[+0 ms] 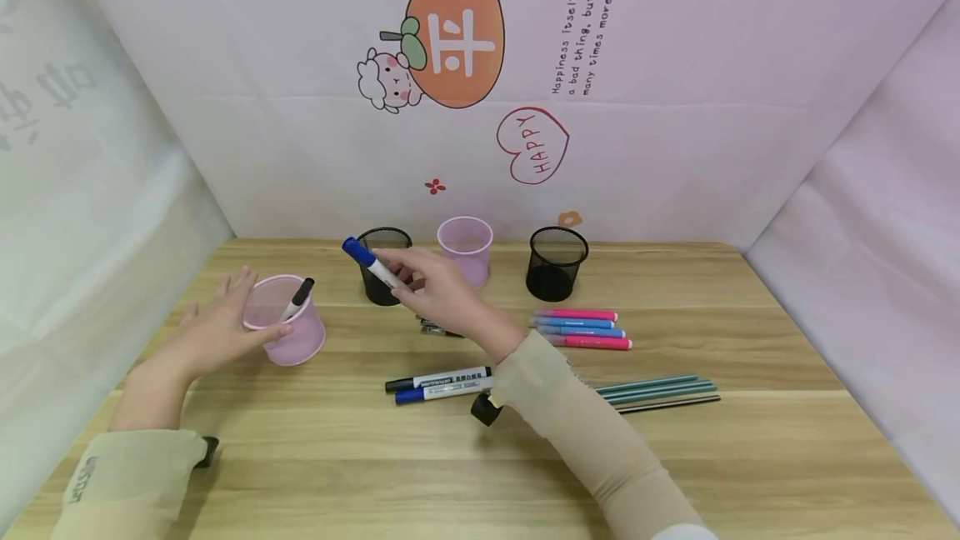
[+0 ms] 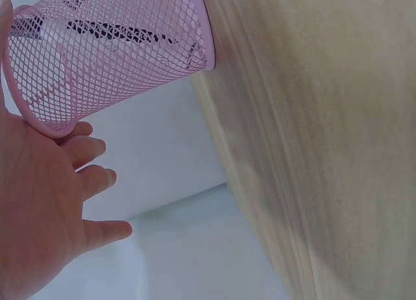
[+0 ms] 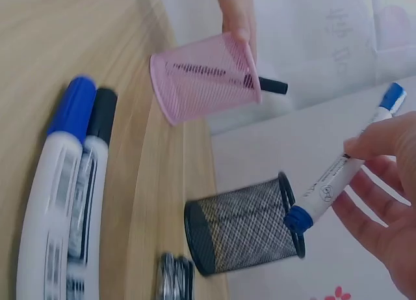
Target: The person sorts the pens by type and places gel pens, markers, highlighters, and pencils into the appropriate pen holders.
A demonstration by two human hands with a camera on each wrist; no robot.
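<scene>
My left hand [image 1: 217, 319] holds the rim of a pink mesh pen cup [image 1: 296, 344], thumb on the near side and fingers on the far side. The cup stands upright on the table, and a black-capped marker [image 1: 298, 300] leans inside it, its cap above the rim. My right hand [image 1: 438, 286] pinches a white marker with a blue cap [image 3: 338, 176] between thumb and fingers. In the head view this marker is tilted, its cap toward the upper left, in front of a black mesh cup [image 3: 250, 228]. In the left wrist view, the left hand [image 2: 39, 202] is beside the cup's rim.
Another pink cup [image 1: 465, 252] and a black cup [image 1: 557, 265] stand at the back. Black-capped [image 1: 450, 377] and blue-capped [image 1: 442, 392] markers lie in front. Pink and blue highlighters [image 1: 581, 329] and several dark green pencils [image 1: 660, 390] lie right. Pens [image 3: 175, 277] lie partly under the right arm.
</scene>
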